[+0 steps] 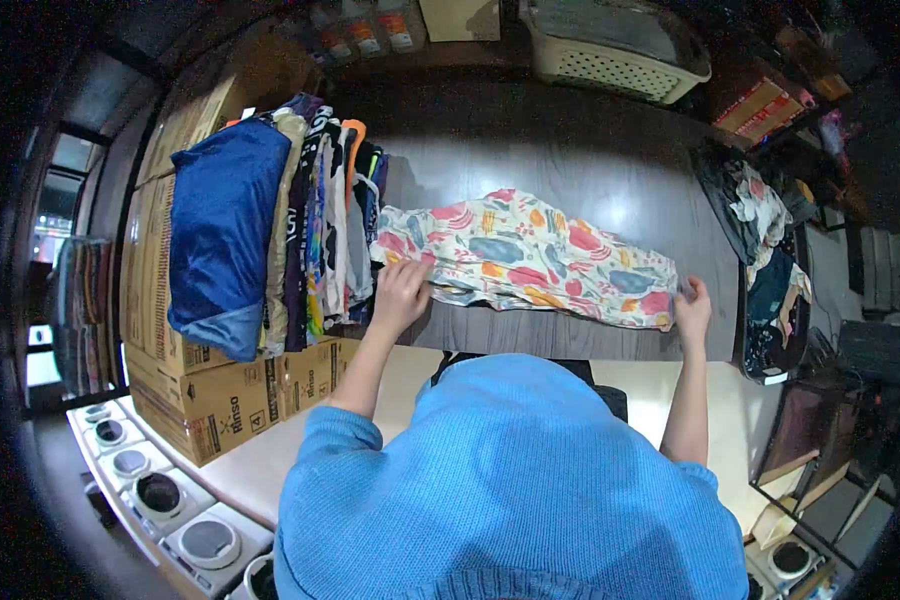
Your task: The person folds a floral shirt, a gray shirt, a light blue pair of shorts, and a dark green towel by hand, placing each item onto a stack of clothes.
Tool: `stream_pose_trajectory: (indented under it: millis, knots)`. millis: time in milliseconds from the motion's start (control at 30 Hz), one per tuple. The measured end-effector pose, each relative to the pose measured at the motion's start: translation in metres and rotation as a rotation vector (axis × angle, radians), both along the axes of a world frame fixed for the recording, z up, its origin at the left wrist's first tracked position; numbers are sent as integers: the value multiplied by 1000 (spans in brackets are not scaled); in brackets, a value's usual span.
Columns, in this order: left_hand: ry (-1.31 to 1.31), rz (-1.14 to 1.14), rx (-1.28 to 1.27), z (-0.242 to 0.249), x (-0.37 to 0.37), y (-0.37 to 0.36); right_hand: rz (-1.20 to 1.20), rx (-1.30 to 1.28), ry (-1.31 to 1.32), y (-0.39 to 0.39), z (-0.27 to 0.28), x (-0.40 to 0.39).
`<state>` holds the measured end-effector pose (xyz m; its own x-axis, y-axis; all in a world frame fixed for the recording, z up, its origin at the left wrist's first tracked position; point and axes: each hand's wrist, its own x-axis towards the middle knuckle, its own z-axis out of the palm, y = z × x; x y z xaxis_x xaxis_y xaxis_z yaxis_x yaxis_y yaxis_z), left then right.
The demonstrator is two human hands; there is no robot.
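With the patterned cloth [540,262] as the centre of the clock, the room has a row of white washing machines [130,463] at eight o'clock, and the grey wooden table [600,150] lies under the cloth, extending toward twelve. The cloth lies across its near part.

Between eight and nine o'clock are cardboard boxes [232,408]. At nine, a tight row of folded clothes [228,235], with blue fabric at its left side, stands very near the cloth's left end. The left hand [405,292] is there, its fingers bent and close together on the cloth; whether they pinch, I cannot tell. Bottles [395,28] are at eleven, a cream basket [620,65] at one, and a red carton [765,112] at two. The right hand [694,308] is at the cloth's right end, fingers curled at the edge; a pinch I cannot confirm. A dark heap of clothes [765,205] is at three. The blue sweater [510,460] covers much of the view at six.

I count six round doors on the left machines, three bottles, one basket and one patterned cloth; the folded clothes are too tightly packed to count.
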<state>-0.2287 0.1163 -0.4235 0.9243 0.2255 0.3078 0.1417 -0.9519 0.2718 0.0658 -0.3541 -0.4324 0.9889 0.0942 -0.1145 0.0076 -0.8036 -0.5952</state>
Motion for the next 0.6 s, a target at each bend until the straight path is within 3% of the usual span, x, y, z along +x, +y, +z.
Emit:
stream_pose_trajectory:
  millis: [167,267,400,500,600]
  knots:
    - [-88,-123,63,-13,19,3,7,-369,-187,41,-23,-15]
    - [-136,-16,37,20,18,-9,93,-402,-319,39,-53,-25]
    - [37,-96,14,8,-1,-18,139,-357,-394,28,-61,-22]
    - [114,-13,-33,5,-8,-37,228,-332,-517,24,-58,-11]
    - [115,54,-7,-1,4,-56,310,-340,-128,7,-40,17]
